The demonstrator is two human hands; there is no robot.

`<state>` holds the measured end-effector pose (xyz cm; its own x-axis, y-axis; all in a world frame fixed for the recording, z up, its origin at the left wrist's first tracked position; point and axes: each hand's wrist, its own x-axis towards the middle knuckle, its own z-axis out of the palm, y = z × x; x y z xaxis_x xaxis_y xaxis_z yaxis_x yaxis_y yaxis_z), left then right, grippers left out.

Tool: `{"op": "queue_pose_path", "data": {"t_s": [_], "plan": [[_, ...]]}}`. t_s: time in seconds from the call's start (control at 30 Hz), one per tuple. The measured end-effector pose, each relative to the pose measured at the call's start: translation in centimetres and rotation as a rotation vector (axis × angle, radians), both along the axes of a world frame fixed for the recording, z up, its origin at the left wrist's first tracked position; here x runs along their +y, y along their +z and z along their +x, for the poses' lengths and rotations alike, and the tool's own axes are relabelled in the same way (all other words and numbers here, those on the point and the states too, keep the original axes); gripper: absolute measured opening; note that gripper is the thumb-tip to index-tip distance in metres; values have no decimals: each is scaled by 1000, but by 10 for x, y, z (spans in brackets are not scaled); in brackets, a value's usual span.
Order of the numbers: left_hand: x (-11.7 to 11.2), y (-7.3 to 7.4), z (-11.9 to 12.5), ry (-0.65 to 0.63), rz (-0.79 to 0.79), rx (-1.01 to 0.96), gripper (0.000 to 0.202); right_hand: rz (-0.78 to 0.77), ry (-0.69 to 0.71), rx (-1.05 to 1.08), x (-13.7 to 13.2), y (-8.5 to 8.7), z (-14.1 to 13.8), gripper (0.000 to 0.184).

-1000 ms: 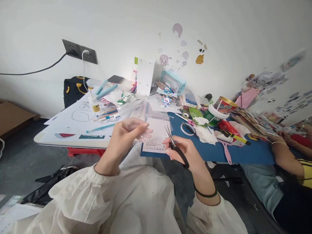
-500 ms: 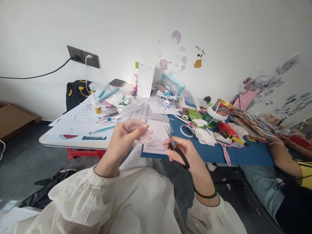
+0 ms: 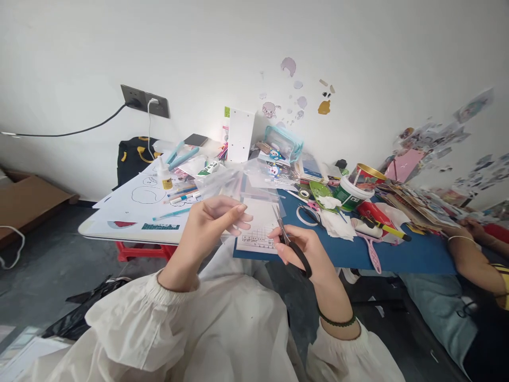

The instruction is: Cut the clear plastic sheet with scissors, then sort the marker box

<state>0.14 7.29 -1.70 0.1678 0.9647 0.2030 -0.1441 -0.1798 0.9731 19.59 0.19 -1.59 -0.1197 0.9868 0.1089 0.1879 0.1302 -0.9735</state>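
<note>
Both arms come in from below in loose white sleeves, forearms raised over the lap, hands meeting just short of the near edge of the desk (image 3: 119, 229). The left hand (image 3: 210, 223) is lifted, wrist bent back, fingers pointing right, and its grip is narrow: thumb and fingertips pinch a clear plastic sheet (image 3: 226, 183) that fans up and away over the desk, hazy and hard to trace at its far edge. The right hand (image 3: 306, 254) sits lower and to the right, a dark band on the wrist, palm turned in, its grip wrapped through the black handles of the scissors (image 3: 292, 241). The blades point up and to the left, only slightly parted, tips close to the lower corner of that sheet; whether they touch it cannot be told. Just behind the blades lies a white paper with a printed grid (image 3: 258, 236), resting on the blue mat (image 3: 397, 254). At far right, another person's arm (image 3: 469, 260) rests on the desk edge.
</note>
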Motion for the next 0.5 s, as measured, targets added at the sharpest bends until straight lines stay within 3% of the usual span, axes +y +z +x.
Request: {"op": "queue_pose_path", "data": {"t_s": [0.23, 0.5], "plan": [[-2, 4, -3, 30, 26, 53, 17, 24, -33, -82, -4, -2, 2, 20], [-5, 8, -5, 22, 57, 54, 14, 13, -62, -16, -6, -5, -3, 23]]}}
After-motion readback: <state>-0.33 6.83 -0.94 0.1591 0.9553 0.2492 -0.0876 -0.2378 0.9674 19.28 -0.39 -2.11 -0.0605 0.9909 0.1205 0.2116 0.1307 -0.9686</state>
